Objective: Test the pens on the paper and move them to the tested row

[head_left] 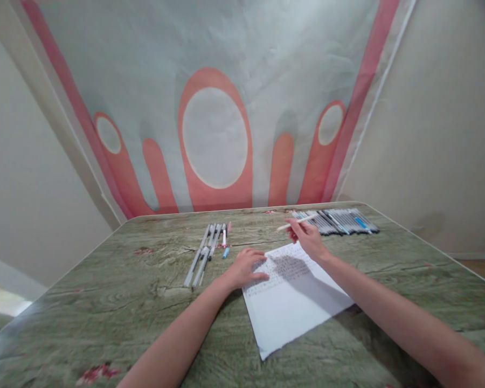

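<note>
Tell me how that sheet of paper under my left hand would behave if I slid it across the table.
The sheet of paper looks thin and flat, so it would probably slide easily and flop if lifted by one edge. The left hand pins its top corner, so it would likely pivot or crumple there unless released.

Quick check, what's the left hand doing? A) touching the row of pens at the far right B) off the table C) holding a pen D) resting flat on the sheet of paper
D: the left hand lies palm down on the upper left edge of the paper, holding nothing, while the right hand holds a pen above the sheet.
</note>
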The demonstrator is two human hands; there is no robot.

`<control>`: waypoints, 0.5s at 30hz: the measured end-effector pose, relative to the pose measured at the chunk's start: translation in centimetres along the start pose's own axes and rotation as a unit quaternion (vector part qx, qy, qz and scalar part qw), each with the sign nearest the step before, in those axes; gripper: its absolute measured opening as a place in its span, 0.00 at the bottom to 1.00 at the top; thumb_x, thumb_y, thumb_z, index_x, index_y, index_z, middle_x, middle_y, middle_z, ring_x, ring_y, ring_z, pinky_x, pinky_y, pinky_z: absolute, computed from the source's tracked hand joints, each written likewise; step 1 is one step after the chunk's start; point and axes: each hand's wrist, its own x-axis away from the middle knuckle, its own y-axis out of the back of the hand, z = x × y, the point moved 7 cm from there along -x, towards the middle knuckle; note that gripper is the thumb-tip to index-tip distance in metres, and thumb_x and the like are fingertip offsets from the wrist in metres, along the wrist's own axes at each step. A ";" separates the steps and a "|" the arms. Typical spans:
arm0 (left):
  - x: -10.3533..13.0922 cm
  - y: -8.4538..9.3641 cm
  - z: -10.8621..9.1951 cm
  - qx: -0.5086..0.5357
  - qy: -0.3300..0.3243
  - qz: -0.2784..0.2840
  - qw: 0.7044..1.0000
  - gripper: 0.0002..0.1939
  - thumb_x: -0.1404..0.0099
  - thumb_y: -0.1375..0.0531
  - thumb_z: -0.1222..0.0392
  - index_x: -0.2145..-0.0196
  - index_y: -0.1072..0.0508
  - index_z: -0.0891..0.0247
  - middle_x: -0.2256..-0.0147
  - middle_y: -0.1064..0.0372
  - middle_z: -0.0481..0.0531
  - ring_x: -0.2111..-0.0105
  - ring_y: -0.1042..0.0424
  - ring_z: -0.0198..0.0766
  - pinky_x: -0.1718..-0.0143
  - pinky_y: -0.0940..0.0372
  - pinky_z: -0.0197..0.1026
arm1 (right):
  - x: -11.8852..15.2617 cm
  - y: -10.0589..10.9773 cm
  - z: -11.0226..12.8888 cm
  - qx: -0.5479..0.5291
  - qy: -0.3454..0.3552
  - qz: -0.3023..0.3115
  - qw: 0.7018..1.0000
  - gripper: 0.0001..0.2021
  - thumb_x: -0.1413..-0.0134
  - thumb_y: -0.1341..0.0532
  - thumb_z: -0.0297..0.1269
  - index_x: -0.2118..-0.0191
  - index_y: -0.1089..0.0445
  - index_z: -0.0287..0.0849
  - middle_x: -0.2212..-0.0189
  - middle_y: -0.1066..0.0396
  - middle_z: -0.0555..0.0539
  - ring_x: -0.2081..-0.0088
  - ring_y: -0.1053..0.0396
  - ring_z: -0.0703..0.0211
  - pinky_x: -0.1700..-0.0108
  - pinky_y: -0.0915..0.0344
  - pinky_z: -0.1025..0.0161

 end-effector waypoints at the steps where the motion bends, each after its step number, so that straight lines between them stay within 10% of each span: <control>1: 0.0 0.1 0.1 -0.002 0.000 -0.002 1.000 0.27 0.50 0.41 0.43 0.55 0.32 0.58 0.53 0.37 0.54 0.51 0.42 0.43 0.48 0.51 0.46 | 0.9 0.7 -0.9 0.014 -0.020 0.009 1.000 0.20 0.52 0.47 0.53 0.66 0.33 0.39 0.77 0.34 0.48 0.79 0.38 0.64 0.80 0.42 0.67; 15: -0.1 0.1 1.0 0.020 0.017 -0.012 1.000 0.27 0.50 0.41 0.45 0.54 0.33 0.58 0.51 0.37 0.53 0.50 0.43 0.42 0.47 0.51 0.46 | 6.2 7.7 -5.3 0.213 -0.043 0.073 0.973 0.09 0.52 0.46 0.41 0.76 0.40 0.42 0.84 0.39 0.54 0.80 0.42 0.65 0.76 0.46 0.67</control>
